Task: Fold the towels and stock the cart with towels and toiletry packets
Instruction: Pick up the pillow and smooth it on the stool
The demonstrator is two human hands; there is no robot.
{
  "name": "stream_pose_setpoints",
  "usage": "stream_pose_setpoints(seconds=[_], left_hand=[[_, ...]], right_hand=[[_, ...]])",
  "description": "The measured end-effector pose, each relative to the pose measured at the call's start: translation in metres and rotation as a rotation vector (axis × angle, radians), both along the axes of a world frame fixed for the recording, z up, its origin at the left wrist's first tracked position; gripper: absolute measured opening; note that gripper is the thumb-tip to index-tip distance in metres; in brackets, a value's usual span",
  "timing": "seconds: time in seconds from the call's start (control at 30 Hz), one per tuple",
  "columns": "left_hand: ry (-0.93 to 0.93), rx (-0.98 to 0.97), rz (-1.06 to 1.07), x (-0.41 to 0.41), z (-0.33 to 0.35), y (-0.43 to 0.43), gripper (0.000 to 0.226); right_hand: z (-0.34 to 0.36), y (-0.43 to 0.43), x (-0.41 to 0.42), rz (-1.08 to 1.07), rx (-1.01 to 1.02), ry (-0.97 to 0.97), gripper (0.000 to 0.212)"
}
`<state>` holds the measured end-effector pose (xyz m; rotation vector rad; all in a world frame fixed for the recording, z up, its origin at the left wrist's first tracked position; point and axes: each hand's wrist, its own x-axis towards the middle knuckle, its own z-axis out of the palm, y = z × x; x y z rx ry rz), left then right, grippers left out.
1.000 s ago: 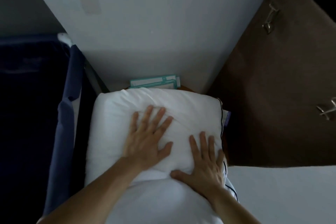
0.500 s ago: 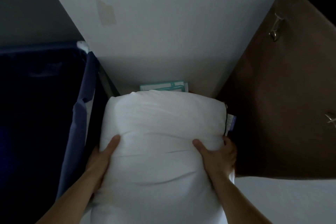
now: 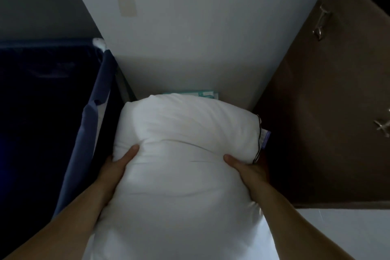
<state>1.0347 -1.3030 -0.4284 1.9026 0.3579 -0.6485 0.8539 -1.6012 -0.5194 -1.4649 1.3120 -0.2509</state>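
Both hands lay flat on top of the pillow a second ago; they now clasp its sides, and the view has closed in a little.

At far left a blue cloth bag hangs limp from a frame with a white corner cap, its smooth side wall just beside the pillow. The left hand grips the pillow's left flank, thumb pressed on top and fingers hidden beneath. The pillow is white, plump and soft, its smooth cover creased between the two thumbs. Its long axis runs away from the person toward the pale wall, the rounded far end near the wall's foot, the near end leaving the picture below. Flat teal-edged packets peep out behind that far end, mostly covered. The right hand grips the right flank likewise, fingers curled out of sight. Black piping and a small label mark the right edge. A brown door with metal handles stands close on the right.
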Motion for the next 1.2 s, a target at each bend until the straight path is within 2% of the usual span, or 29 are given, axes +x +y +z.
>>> stream_pose_setpoints(seconds=[0.03, 0.13, 0.2, 0.27, 0.33, 0.37, 0.53, 0.73, 0.9, 1.0, 1.03, 1.2], left_hand=[[-0.019, 0.011, 0.005, -0.004, 0.007, 0.001, 0.096], [-0.052, -0.018, 0.024, -0.020, 0.033, 0.006, 0.071], [-0.046, -0.060, 0.022, -0.034, 0.054, 0.011, 0.051], [-0.053, -0.095, 0.010, -0.049, 0.076, 0.015, 0.038], [-0.065, -0.145, -0.003, -0.065, 0.099, 0.021, 0.036], [-0.075, -0.165, -0.013, -0.073, 0.111, 0.024, 0.038], [-0.141, -0.213, -0.128, -0.114, 0.160, 0.043, 0.049], [-0.182, -0.300, -0.272, -0.182, 0.188, 0.058, 0.063], [-0.151, -0.407, -0.342, -0.258, 0.184, 0.065, 0.083], [-0.136, -0.436, -0.369, -0.304, 0.185, 0.047, 0.068], [-0.118, -0.447, -0.382, -0.321, 0.186, 0.037, 0.070], [-0.068, -0.487, -0.467, -0.400, 0.194, -0.030, 0.100]], right_hand=[[0.007, 0.003, -0.002, 0.003, 0.028, -0.041, 0.113], [0.037, 0.020, -0.007, 0.022, 0.144, -0.163, 0.058], [0.058, 0.032, -0.016, 0.009, 0.146, -0.210, 0.043], [0.078, 0.037, -0.028, -0.031, 0.133, -0.253, 0.051], [0.100, 0.040, -0.044, -0.040, 0.118, -0.283, 0.069], [0.112, 0.042, -0.052, -0.040, 0.107, -0.292, 0.070], [0.155, 0.061, -0.108, -0.063, 0.055, -0.368, 0.070], [0.185, 0.096, -0.203, -0.154, -0.051, -0.428, 0.052], [0.199, 0.113, -0.302, -0.222, -0.127, -0.426, 0.065], [0.210, 0.109, -0.364, -0.285, -0.158, -0.429, 0.066], [0.214, 0.105, -0.386, -0.305, -0.168, -0.425, 0.066], [0.228, 0.064, -0.490, -0.391, -0.209, -0.419, 0.061]])
